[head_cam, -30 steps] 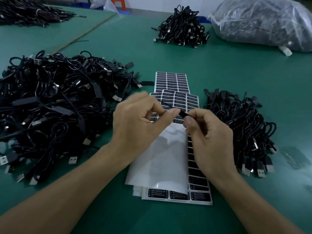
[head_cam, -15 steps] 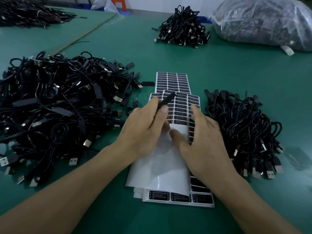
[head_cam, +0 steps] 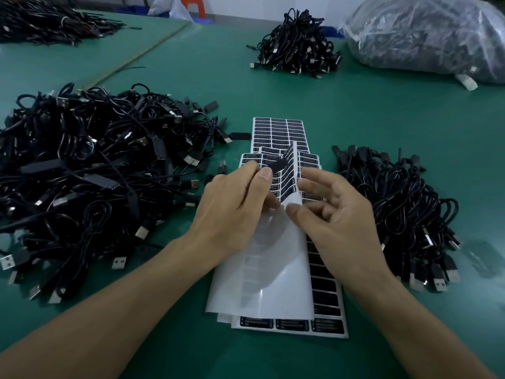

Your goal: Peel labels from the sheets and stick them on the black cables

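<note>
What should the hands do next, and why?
Probably the right hand peels one label off the lifted label sheet: the left hand pinches a black cable piece beside it, apparently waiting for a sticker.

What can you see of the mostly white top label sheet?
The top label sheet lies on a stack of sheets on the table. It looks like glossy white backing paper, mostly stripped, black labels left at its far end, where its right edge curls up. The thumb of the right hand touches that edge; the left hand, pinching a small black piece, hovers over it.
</note>
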{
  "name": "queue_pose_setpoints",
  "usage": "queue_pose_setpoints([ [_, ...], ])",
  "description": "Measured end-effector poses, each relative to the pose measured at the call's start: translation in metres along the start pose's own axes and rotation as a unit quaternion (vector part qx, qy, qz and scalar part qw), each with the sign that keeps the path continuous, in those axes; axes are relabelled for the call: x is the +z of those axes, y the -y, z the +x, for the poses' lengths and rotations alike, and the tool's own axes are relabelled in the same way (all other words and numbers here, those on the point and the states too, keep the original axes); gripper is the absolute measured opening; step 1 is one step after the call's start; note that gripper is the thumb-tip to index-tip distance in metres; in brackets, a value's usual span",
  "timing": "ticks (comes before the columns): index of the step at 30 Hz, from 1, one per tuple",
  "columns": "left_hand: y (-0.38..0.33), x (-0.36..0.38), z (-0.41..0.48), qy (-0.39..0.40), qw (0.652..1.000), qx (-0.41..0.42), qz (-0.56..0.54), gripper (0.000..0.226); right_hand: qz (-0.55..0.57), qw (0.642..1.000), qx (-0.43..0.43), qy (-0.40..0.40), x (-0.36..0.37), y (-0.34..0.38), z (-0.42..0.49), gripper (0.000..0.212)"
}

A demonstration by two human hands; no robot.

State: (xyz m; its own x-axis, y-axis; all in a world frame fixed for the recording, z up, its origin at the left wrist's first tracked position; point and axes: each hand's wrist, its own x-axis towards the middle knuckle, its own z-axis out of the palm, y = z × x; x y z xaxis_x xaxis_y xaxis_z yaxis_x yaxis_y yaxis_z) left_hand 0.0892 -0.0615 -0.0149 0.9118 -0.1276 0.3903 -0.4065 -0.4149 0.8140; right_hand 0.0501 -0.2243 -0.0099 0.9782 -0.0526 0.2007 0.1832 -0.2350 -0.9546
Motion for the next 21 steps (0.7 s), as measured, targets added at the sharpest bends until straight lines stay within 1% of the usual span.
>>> queue_pose_setpoints([
  [5, -0.0034, -0.0009, -0.0006, 0.002, 1.0, 0.015, 0.025, 0.051, 0.031, 0.999, 0.014, -0.022, 0.0014, -0.0025, 0.0016, 0.038],
  [9, -0.0058, -0.0013, -0.0005, 0.002, 1.0, 0.021, 0.016, 0.053, 0.027, 0.999, 0.025, -0.017, 0.0008, -0.0036, 0.0018, 0.044],
  [13, -0.0082, -0.0005, -0.0024, 0.005, 0.998, 0.036, 0.052, 0.037, 0.04, 0.999, 0.027, -0.009, -0.0003, -0.004, 0.0013, 0.047],
  [17, -0.0081, 0.0003, -0.0022, 0.003, 0.998, 0.027, 0.061, 0.033, 0.019, 1.0, 0.011, -0.003, 0.0012, -0.0036, 0.0006, 0.039],
  [21, -0.0081, -0.0006, -0.0024, -0.002, 0.998, 0.018, 0.057, 0.032, -0.004, 1.0, -0.001, -0.003, 0.0029, -0.0036, -0.0001, 0.04],
])
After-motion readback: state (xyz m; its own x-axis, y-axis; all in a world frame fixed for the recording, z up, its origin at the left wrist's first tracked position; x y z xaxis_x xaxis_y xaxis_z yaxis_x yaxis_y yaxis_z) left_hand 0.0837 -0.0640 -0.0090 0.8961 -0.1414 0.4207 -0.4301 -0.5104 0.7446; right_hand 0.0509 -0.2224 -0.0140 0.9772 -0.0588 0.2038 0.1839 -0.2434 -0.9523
